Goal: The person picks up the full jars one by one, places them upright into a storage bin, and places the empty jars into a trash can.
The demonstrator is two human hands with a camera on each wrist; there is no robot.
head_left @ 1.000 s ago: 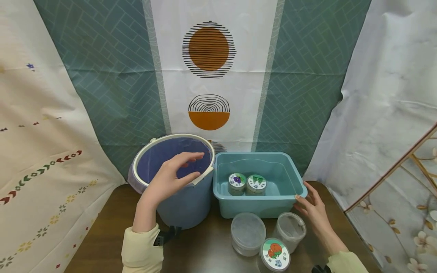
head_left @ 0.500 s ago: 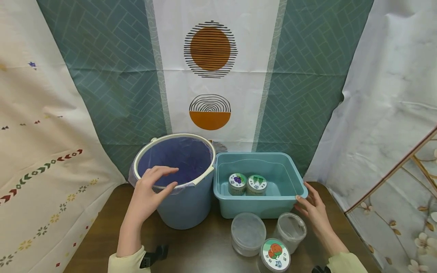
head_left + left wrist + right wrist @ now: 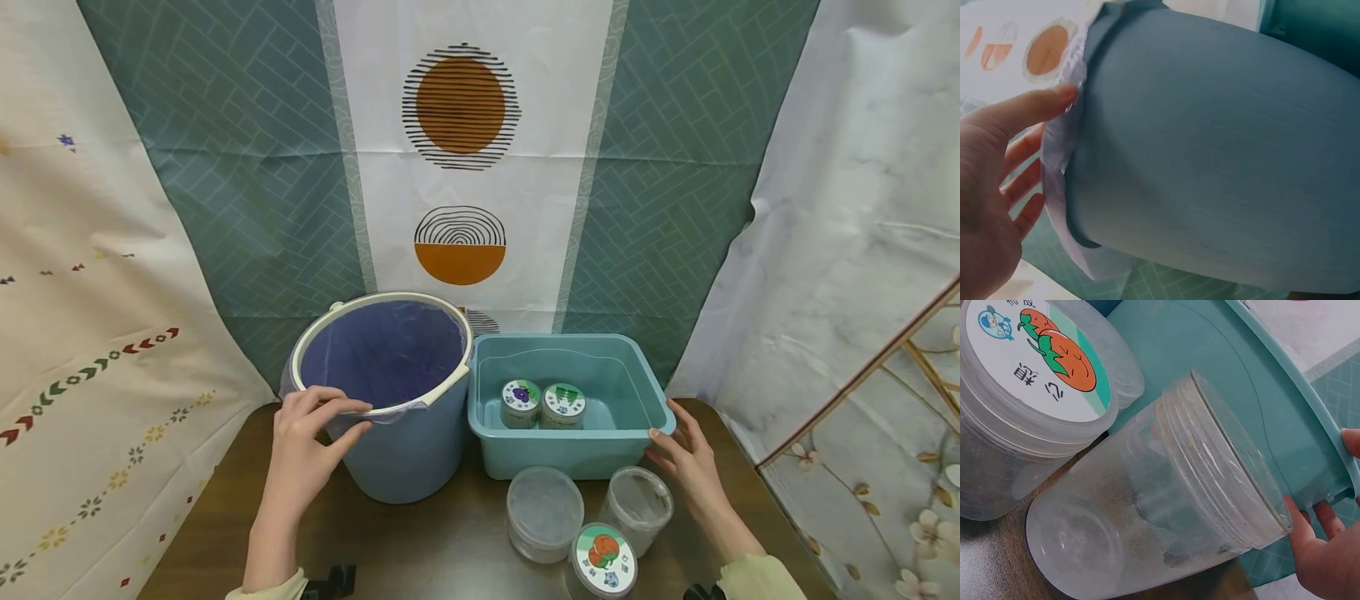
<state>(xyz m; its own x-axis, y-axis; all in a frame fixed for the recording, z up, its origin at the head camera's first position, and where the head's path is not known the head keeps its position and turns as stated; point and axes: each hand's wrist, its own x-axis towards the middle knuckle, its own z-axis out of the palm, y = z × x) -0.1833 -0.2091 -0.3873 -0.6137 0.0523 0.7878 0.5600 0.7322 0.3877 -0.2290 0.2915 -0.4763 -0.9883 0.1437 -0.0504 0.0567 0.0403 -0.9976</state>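
Observation:
In the head view my left hand (image 3: 303, 446) is at the near left rim of a blue bucket (image 3: 408, 467). Thumb and fingers pinch that rim with its purple plastic liner (image 3: 1057, 147); the left wrist view has the thumb outside and the other fingers partly behind the liner. My right hand (image 3: 690, 462) grips the front right corner of a teal plastic tub (image 3: 555, 454). Inside the tub stand two lidded jars, one with a purple picture (image 3: 521, 396), one with a green picture (image 3: 564, 402).
Before the tub, on the dark wooden table (image 3: 420, 550), stand a jar with an orange-fruit label (image 3: 603, 560), a clear jar with a plain lid (image 3: 545, 512) and another clear jar (image 3: 637, 506). Patterned cloths hang behind and at both sides.
My left hand has come back from over the bucket's opening, down and to the left, and now pinches its near rim. The right hand has stayed at the tub's corner.

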